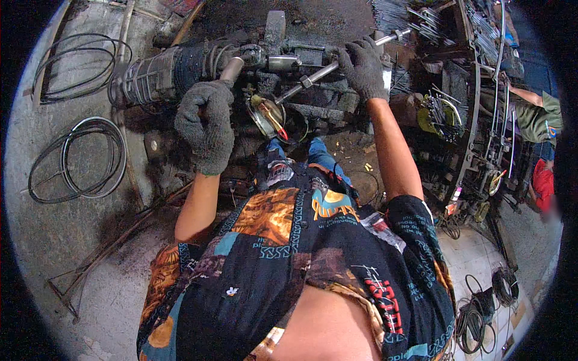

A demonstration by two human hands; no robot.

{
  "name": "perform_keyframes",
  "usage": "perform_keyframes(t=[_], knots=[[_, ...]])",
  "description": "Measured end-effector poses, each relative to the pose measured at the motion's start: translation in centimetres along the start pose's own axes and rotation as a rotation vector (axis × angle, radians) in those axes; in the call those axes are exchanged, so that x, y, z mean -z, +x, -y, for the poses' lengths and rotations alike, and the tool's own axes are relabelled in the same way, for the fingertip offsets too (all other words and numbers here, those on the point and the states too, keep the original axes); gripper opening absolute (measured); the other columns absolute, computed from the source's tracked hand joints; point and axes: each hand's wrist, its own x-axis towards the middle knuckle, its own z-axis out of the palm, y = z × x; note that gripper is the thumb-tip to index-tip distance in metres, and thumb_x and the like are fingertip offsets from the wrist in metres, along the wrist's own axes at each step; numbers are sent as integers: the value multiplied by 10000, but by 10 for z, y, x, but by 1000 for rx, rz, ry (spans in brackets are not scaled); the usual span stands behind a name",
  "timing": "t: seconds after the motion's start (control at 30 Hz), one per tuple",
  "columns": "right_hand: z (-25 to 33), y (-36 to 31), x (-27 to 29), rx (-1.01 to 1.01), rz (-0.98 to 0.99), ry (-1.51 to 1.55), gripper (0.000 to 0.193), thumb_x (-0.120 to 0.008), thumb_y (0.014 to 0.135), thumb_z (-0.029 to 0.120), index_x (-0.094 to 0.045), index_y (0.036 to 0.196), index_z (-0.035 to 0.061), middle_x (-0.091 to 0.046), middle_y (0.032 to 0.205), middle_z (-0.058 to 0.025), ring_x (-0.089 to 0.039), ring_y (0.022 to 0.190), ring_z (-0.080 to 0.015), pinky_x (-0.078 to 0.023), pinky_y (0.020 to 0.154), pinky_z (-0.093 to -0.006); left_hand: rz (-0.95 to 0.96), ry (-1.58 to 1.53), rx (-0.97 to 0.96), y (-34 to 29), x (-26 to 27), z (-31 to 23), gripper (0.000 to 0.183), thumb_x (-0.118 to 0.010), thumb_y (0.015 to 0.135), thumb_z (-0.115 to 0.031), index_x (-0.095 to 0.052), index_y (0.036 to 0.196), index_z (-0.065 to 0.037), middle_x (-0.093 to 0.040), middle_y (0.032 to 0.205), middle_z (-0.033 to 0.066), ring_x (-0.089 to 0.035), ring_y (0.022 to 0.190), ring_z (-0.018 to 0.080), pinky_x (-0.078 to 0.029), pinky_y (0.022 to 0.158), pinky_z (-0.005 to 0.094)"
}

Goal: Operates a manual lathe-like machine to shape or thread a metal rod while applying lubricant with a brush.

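My left hand (208, 123), in a dark grey knitted glove, is curled closed around a short, thick metal bar (232, 70) whose bright end sticks out beyond the fingers toward the machine. In a matching glove, my right hand (364, 71) is closed over a long steel rod (322, 73) with collars on it. This rod slants from lower left to upper right past both sides of the hand. Between the hands lies the greasy machine (283, 60). Under the rod's lower end hangs a round container (259, 114) with a red-tipped, yellowish tool (274, 119) in it.
At left, coils of wire (93, 156) lie on the floor beside a ribbed cylindrical machine housing (156, 75). Bundles of thin metal rods (430, 27) lie at the upper right, more in a yellow-green container (442, 114). Beyond a metal frame (475, 138), another person (536, 120) is partly visible.
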Motion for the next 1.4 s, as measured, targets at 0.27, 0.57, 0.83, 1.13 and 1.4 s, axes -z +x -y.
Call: perform_keyframes(t=[0.27,0.57,0.83,1.13,1.4], knots=[[-4,-2,-4,41,-127,22,276,-678,896,259,-716,946,-10,-676,1006,-176,-582,1055,-381,-453,967,-467,-52,-115,37,-12,-10,11,9,-661,884,-2,-657,881,-10,-696,896,89,-656,816,174,-539,768,320],[-5,4,-5,-15,-56,62,301,-703,855,292,-731,936,4,-672,995,-197,-569,1092,-406,-441,994,-487,68,119,13,-11,-1,11,56,-708,863,-23,-675,903,-4,-715,931,113,-687,881,205,-546,843,343],[1,7,-4,-32,-28,30,301,-702,858,290,-731,937,1,-674,1024,-202,-567,1115,-404,-435,1013,-493,-14,-22,20,-13,-6,8,52,-703,870,-22,-684,915,-7,-715,938,112,-689,882,220,-547,855,352],[7,6,3,-44,-72,41,331,-703,856,294,-732,990,-7,-672,1034,-206,-582,1097,-399,-451,997,-485,-33,20,-93,-11,-8,11,45,-676,890,-35,-689,921,-4,-719,939,119,-685,873,217,-546,839,345],[3,2,-1,-24,-90,56,315,-723,851,270,-719,992,-12,-660,1021,-185,-595,1043,-386,-468,948,-468,-21,31,-12,-9,-9,6,34,-693,877,-36,-692,907,-20,-721,932,107,-682,868,204,-545,827,340]])
